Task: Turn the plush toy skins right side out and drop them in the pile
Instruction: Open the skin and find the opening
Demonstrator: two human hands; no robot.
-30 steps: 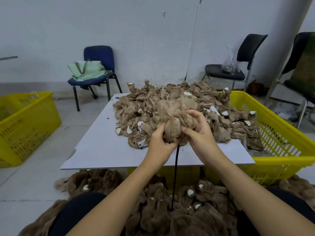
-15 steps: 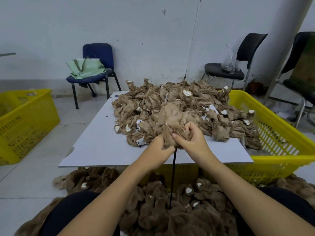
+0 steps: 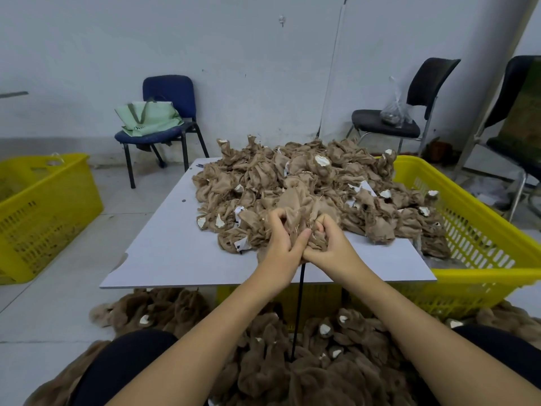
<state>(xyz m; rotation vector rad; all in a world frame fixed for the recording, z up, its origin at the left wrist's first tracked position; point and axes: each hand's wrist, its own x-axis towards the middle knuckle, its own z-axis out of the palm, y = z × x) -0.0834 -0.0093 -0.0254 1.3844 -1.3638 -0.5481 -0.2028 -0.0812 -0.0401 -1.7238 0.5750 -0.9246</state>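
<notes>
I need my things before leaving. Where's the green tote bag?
The green tote bag sits on the blue chair by the far wall, left of the table.

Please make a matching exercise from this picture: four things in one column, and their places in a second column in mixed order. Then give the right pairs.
Things
1. green bag
2. clear plastic bag
3. skin being turned
4. furry brown pile

Places
A. on the floor between the person's knees
B. on the blue chair
C. held by both hands, left hand and right hand
D. on the black chair

Pairs: 1-B, 2-D, 3-C, 4-A
</notes>
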